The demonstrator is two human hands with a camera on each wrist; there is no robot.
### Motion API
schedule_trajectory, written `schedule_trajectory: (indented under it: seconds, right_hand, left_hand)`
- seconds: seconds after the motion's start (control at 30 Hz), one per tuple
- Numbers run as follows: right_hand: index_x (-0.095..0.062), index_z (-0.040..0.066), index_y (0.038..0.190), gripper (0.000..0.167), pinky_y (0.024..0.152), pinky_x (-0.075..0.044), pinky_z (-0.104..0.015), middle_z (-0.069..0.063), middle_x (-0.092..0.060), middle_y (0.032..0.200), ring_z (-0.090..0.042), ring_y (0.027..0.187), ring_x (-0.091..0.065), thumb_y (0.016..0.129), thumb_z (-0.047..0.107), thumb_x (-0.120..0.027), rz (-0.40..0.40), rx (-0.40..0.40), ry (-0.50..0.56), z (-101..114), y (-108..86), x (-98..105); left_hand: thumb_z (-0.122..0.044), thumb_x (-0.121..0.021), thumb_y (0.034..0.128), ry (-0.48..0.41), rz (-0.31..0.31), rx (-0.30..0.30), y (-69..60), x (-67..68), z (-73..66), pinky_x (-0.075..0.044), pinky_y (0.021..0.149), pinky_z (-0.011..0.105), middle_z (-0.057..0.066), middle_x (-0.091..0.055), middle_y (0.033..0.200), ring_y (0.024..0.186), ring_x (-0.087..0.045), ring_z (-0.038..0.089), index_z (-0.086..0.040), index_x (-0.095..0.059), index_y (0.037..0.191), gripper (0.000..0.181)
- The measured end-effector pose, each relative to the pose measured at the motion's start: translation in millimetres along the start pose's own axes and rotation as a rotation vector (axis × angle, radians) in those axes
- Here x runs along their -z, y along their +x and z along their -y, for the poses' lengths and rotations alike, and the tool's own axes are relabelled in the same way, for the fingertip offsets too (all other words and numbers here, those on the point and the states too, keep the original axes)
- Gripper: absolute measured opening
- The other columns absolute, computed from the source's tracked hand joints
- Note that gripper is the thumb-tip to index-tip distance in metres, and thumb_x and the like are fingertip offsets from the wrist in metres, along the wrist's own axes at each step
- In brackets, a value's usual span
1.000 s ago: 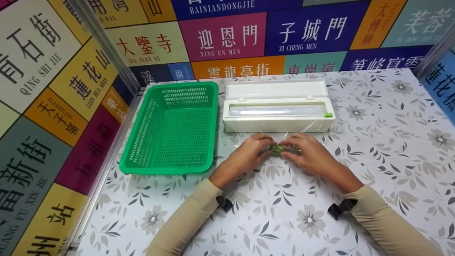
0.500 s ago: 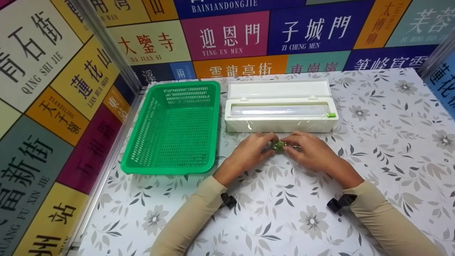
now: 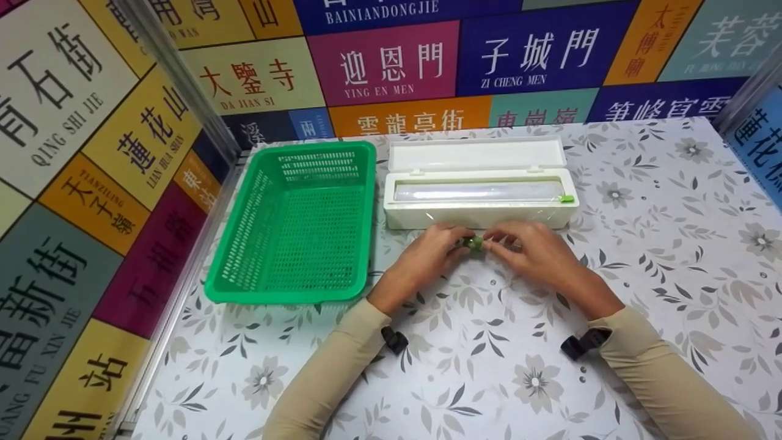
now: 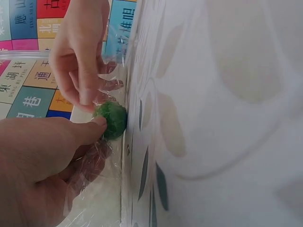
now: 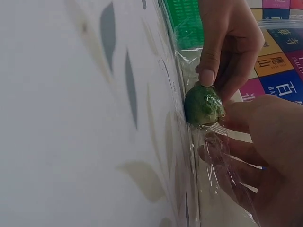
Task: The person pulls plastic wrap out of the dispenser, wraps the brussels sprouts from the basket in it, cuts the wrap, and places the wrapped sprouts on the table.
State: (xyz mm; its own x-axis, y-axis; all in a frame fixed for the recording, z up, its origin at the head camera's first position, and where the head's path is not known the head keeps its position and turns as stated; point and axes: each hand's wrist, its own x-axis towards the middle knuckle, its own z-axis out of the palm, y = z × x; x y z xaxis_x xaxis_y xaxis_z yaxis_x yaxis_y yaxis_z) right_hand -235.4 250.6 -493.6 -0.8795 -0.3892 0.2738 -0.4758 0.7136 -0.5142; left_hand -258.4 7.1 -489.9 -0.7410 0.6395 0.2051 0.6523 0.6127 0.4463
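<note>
A small round green item [image 3: 475, 243] lies between the two hands, wrapped in clear film, just in front of the white box. The left hand [image 3: 427, 256] has its thumb on the item's near side and its fingers curled round the film, as the left wrist view shows [image 4: 52, 161]. From the other side the right hand [image 3: 537, 260] pinches film against the item with thumb and fingers; crumpled film [image 5: 218, 161] trails over its fingers in the right wrist view.
The white box [image 3: 476, 215], lid tipped back, holds a roll of clear film [image 3: 476, 191] and a green slider [image 3: 566, 198]. A green basket [image 3: 369, 214] stands at the left. Behind the floral-covered table [image 3: 464, 379] are walls with coloured lettered panels.
Both hands have moved slightly away from the body with the green item, closer to the white box. Less of the dark wrapped bundle shows between the fingers.
</note>
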Motion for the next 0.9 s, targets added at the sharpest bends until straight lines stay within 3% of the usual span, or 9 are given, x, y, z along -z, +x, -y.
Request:
schedule_trajectory:
  seconds: [0.2,0.4,0.63,0.77,0.9]
  right_hand:
    - [-0.077,0.015,0.128,0.04,0.091,-0.06,-0.054,-0.009,-0.077,0.119,-0.031,0.102,-0.073,0.092,0.025,-0.088,0.005,-0.012,-0.106,-1,-0.6,0]
    - [-0.077,0.02,0.133,0.036,0.089,-0.059,-0.052,-0.006,-0.076,0.117,-0.03,0.102,-0.07,0.097,0.021,-0.082,-0.001,-0.046,-0.117,-1,-0.8,-1]
    - [-0.073,0.026,0.141,0.039,0.094,-0.058,-0.058,-0.008,-0.074,0.128,-0.035,0.114,-0.07,0.103,0.031,-0.075,0.007,-0.072,-0.105,-2,-1.8,-2]
    - [-0.074,0.029,0.141,0.037,0.091,-0.057,-0.057,-0.007,-0.075,0.125,-0.034,0.112,-0.07,0.104,0.035,-0.074,-0.013,-0.077,-0.105,-3,-2.4,-2]
    - [-0.076,0.029,0.138,0.036,0.086,-0.057,-0.054,-0.007,-0.077,0.119,-0.033,0.107,-0.072,0.103,0.022,-0.076,-0.043,-0.06,-0.113,-5,-2.0,-2]
  left_hand:
    - [-0.016,-0.07,0.1058,-0.046,-0.055,-0.044,1.6,-1.1,4.1,-0.061,0.102,0.027,0.011,-0.072,0.134,0.122,-0.073,0.022,-0.01,-0.065,0.141,0.036]
    - [-0.023,-0.08,0.0999,0.146,-0.046,-0.061,1.6,0.3,2.8,-0.052,0.117,0.028,0.005,-0.066,0.145,0.137,-0.063,0.021,-0.01,-0.07,0.14,0.043]
    - [-0.024,-0.081,0.0987,0.332,-0.09,-0.068,5.4,-0.8,5.0,-0.053,0.115,0.034,-0.001,-0.071,0.142,0.134,-0.067,0.02,-0.015,-0.072,0.14,0.043]
    - [-0.019,-0.081,0.0981,0.298,-0.118,-0.08,4.3,0.6,9.1,-0.056,0.112,0.037,0.0,-0.075,0.138,0.13,-0.07,0.021,-0.017,-0.073,0.138,0.041]
    - [-0.018,-0.076,0.1016,0.212,-0.126,-0.06,1.1,1.0,13.2,-0.06,0.106,0.039,0.001,-0.077,0.132,0.125,-0.073,0.023,-0.02,-0.074,0.138,0.036]
